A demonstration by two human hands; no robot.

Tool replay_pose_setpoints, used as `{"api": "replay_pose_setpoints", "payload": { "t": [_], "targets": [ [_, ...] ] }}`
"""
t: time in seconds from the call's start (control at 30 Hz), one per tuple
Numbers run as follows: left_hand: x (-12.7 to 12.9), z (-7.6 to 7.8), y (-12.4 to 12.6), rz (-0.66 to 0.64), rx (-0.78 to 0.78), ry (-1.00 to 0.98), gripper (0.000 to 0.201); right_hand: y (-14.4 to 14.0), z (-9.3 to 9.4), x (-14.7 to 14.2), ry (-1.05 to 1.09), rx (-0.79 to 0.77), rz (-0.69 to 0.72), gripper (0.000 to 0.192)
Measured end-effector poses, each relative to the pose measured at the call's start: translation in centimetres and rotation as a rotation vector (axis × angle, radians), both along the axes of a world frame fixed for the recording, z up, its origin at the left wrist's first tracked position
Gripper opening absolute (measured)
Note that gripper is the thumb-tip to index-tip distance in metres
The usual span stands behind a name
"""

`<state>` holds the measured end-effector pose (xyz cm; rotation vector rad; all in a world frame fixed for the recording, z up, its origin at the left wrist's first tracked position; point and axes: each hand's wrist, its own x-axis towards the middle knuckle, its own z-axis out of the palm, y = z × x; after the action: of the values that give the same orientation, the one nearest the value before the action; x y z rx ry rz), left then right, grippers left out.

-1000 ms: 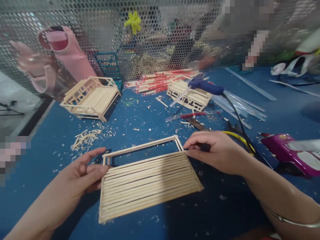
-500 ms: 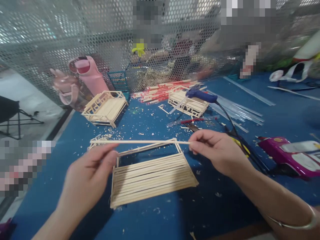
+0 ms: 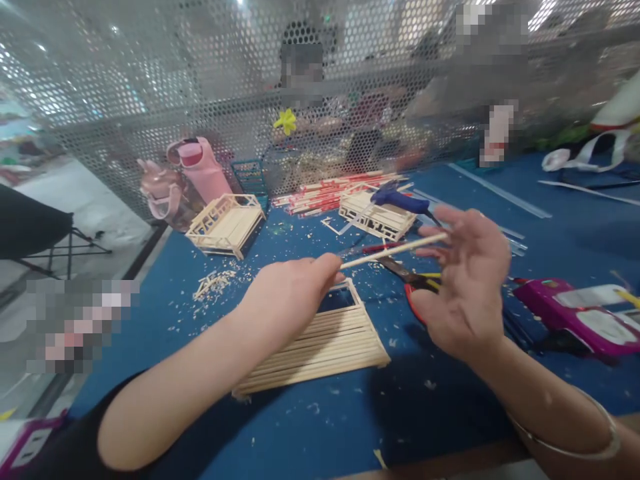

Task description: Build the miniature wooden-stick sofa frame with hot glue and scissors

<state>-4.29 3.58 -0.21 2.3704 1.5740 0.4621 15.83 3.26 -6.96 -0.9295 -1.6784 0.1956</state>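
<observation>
My left hand (image 3: 287, 297) pinches a thin wooden stick (image 3: 387, 253) near its lower end, holding it tilted up to the right. The stick's far end reaches the fingers of my right hand (image 3: 467, 287), which is open with palm turned up and fingers apart; I cannot tell whether they touch it. Under my left hand lies a flat frame of glued wooden sticks (image 3: 345, 343), slatted over most of its area with a gap at its far side. My left hand and forearm hide its left part. Scissors with red handles (image 3: 411, 300) lie partly behind my right hand.
Behind are a small stick-built bench (image 3: 233, 227), a second stick model (image 3: 377, 217), a blue glue gun (image 3: 400, 199), and red-tipped sticks (image 3: 340, 190). A pink bottle (image 3: 205, 170) stands by the mesh screen (image 3: 215, 100). A purple device (image 3: 575, 317) lies right.
My left hand has moved right across the frame, gripping the stick. My right hand has risen and opened from its pinch on the stick's end. The stick now slants instead of lying level.
</observation>
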Motion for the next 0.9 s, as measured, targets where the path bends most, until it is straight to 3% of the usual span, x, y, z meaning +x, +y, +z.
{"api": "replay_pose_setpoints", "payload": {
  "t": [0.07,0.13,0.2,0.27,0.33,0.37,0.4,0.47,0.6,0.7,0.9],
  "targets": [
    [-0.5,-0.3,0.2,-0.068,0.01,0.13,0.019,0.2,0.1,0.3,-0.245,0.074,-0.048,0.048],
    [-1.2,-0.6,0.0,-0.121,0.027,0.184,0.024,0.4,0.2,0.5,-0.441,0.043,0.027,0.03],
    [-2.5,-0.9,-0.3,-0.119,0.078,0.121,0.025,0.6,0.2,0.6,-0.512,-0.027,0.114,0.025],
    [-4.6,-1.2,-0.8,0.015,0.184,-0.03,0.028,0.9,0.1,0.7,-0.494,-0.126,0.133,0.025],
    [-7.3,-1.9,-1.3,0.299,0.278,-0.202,0.03,1.2,-0.1,0.8,-0.444,-0.235,0.125,0.021],
    [-8.6,-2.4,-1.5,0.455,0.256,-0.292,0.03,1.3,-0.2,0.7,-0.425,-0.306,0.13,0.02],
    [-9.8,-2.9,-1.8,0.582,0.193,-0.396,0.03,1.3,-0.3,0.7,-0.413,-0.38,0.14,0.019],
    [-11.5,-4.0,-2.4,0.706,-0.068,-0.582,0.032,1.3,-0.6,0.3,-0.402,-0.491,0.142,0.019],
    [-11.6,-5.8,-3.4,0.689,-0.488,-0.747,0.041,0.8,-1.1,-0.6,-0.397,-0.495,0.065,0.022],
    [-10.7,-6.1,-3.8,0.657,-0.617,-0.852,0.048,0.1,-1.6,-1.2,-0.414,-0.401,0.026,0.027],
    [-10.8,-5.9,-4.1,0.675,-0.744,-1.081,0.057,-0.9,-2.7,-1.9,-0.493,-0.225,-0.062,0.009]
  ]
}}
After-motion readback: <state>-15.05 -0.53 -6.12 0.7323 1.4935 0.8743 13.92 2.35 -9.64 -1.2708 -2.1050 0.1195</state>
